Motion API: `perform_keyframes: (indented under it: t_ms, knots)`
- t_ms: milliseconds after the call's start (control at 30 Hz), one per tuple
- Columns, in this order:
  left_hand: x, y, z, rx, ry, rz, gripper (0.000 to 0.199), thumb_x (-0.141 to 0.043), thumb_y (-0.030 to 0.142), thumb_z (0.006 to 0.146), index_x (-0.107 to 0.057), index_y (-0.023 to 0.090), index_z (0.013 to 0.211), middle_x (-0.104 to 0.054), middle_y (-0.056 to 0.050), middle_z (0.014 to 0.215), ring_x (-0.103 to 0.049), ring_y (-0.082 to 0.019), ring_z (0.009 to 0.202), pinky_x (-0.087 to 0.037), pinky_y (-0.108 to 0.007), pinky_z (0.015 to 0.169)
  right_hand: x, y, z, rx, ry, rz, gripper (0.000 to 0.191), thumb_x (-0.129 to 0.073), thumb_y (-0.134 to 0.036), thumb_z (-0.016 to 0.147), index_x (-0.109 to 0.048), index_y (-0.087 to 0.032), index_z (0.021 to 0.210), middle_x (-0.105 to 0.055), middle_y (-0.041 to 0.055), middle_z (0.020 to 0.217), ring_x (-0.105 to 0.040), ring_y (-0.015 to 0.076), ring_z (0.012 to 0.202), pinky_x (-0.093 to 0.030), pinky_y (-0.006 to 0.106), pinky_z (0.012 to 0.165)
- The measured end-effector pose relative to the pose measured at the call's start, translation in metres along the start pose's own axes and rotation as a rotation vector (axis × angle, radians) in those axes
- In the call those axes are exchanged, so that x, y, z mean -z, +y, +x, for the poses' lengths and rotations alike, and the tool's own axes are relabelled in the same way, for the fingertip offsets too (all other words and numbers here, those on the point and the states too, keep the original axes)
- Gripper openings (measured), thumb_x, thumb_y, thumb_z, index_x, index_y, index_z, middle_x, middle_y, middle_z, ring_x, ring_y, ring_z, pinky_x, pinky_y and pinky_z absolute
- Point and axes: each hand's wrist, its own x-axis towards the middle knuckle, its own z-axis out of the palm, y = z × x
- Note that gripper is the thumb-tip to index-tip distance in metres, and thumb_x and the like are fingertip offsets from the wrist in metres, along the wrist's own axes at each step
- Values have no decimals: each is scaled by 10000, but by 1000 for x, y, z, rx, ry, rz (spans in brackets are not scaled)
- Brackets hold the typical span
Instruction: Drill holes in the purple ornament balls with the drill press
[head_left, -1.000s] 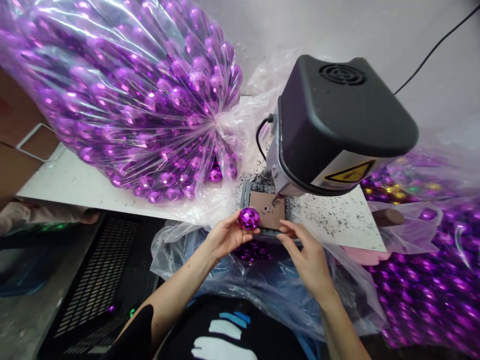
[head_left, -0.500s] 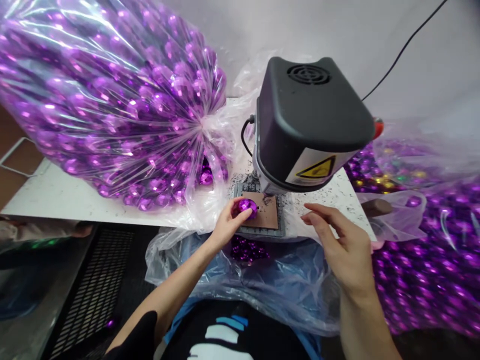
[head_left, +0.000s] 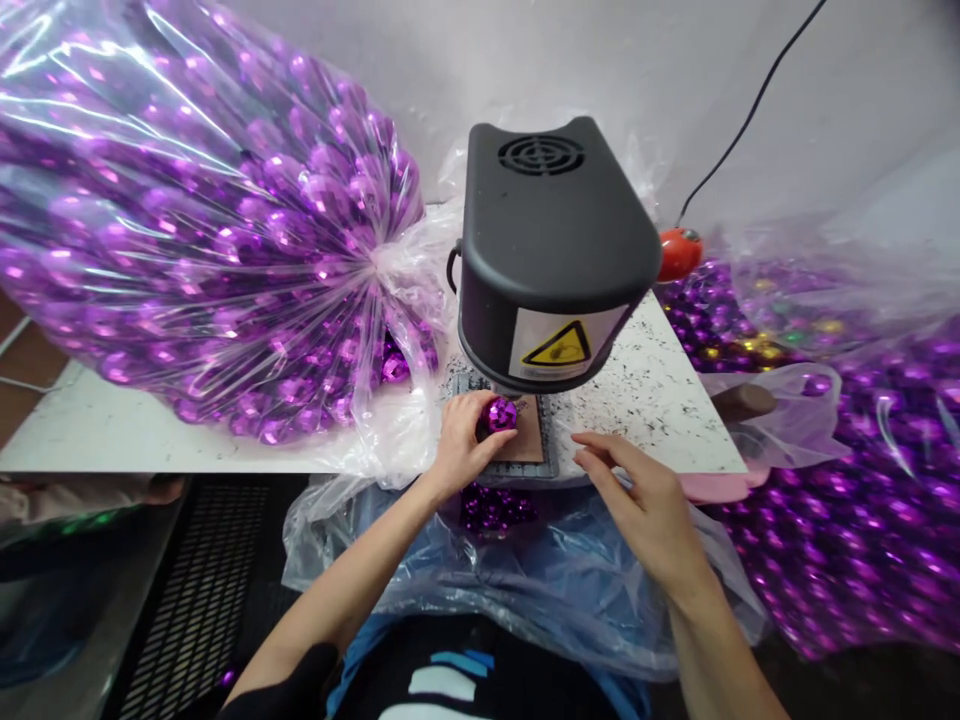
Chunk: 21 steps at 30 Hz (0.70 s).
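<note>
My left hand (head_left: 466, 440) grips a shiny purple faceted ball (head_left: 502, 413) between thumb and fingers. The ball is over a brown pad (head_left: 528, 440) on the grey metal base (head_left: 550, 455) of a machine. The black machine head (head_left: 551, 240), with a yellow warning label, stands just behind and above the ball and hides part of the base. To the right of the base, my right hand (head_left: 637, 500) hovers with thumb and fingertips close together. Whether anything small is between them cannot be made out.
A big clear bag of purple balls (head_left: 225, 240) covers the left of the white table (head_left: 150, 430). More purple balls (head_left: 885, 500) lie at the right. A clear plastic sheet (head_left: 600, 590) with small purple pieces (head_left: 499, 508) spans my lap. A red object (head_left: 679, 254) hangs on a cable.
The view has shifted, so the machine appears further left. The ball has turned in my left hand, whose fingers now wrap its far side. My right hand has moved a little toward the base.
</note>
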Motion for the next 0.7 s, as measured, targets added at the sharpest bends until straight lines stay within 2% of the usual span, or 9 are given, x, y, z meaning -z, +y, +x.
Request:
perform_keyframes:
  t_ms: [133, 233, 333, 400, 433, 500, 567, 633, 700]
  knots:
    - [-5, 0, 4, -12, -37, 5, 387, -743, 419, 813, -591, 202, 1095, -631, -82, 1126, -557, -264, 1094, -439, -412, 958, 6, 1, 3, 7, 16, 4, 344, -564, -477, 882, -685, -229, 1087, -691, 32, 1025, -652, 98, 905, -527, 200, 758]
    - [-13, -3, 2, 28, -19, -45, 369, -727, 409, 821, -560, 207, 1081, -635, -68, 1084, -577, -254, 1050, -444, -429, 964, 19, -11, 10, 43, 112, 26, 315, -592, -445, 871, -689, -219, 1068, -695, 34, 971, -661, 99, 871, -551, 214, 764]
    - [-17, -3, -1, 37, -30, -60, 353, -679, 389, 858, -525, 206, 1117, -636, -66, 1092, -581, -251, 1047, -419, -469, 1012, 38, -41, 23, 147, 383, 56, 320, -616, -397, 863, -672, -235, 1133, -687, 27, 928, -665, 105, 825, -580, 273, 799]
    - [-17, -1, -3, 30, -43, -46, 346, -641, 370, 884, -507, 201, 1155, -632, -77, 1126, -576, -255, 1075, -394, -492, 1048, 48, -68, 37, 296, 549, 93, 353, -594, -365, 881, -641, -238, 1208, -678, 42, 973, -671, 123, 854, -581, 307, 792]
    - [-17, 0, -3, 25, -49, -33, 353, -626, 363, 894, -498, 199, 1179, -628, -84, 1150, -571, -258, 1095, -381, -501, 1065, 52, -82, 45, 382, 601, 79, 368, -576, -363, 894, -625, -234, 1235, -671, 52, 1007, -669, 126, 881, -571, 310, 794]
    - [-17, 3, -3, 21, -54, -2, 409, -628, 370, 896, -476, 200, 1235, -617, -96, 1204, -559, -269, 1138, -360, -514, 1089, 57, -104, 64, 490, 598, -6, 407, -526, -385, 924, -575, -239, 1301, -637, 70, 1116, -649, 113, 946, -541, 297, 828]
    - [-18, 6, -3, 32, -46, 27, 464, -654, 397, 885, -467, 206, 1264, -610, -100, 1239, -549, -278, 1169, -343, -520, 1109, 58, -118, 83, 539, 580, -175, 377, -481, -436, 941, -625, -228, 1221, -602, 71, 1101, -601, 82, 932, -492, 259, 788]
    - [-18, 7, -2, 46, -26, 44, 461, -666, 412, 883, -480, 207, 1252, -616, -97, 1239, -551, -276, 1176, -325, -522, 1128, 57, -123, 101, 524, 605, -298, 374, -475, -480, 935, -692, -187, 1020, -572, 56, 976, -529, 55, 851, -425, 236, 731]
    - [-19, 8, -2, 50, -16, 51, 413, -648, 405, 902, -498, 204, 1230, -626, -89, 1226, -556, -267, 1176, -304, -521, 1146, 55, -123, 115, 481, 590, -332, 399, -494, -488, 921, -674, -143, 831, -525, 25, 828, -454, 31, 761, -349, 224, 685]
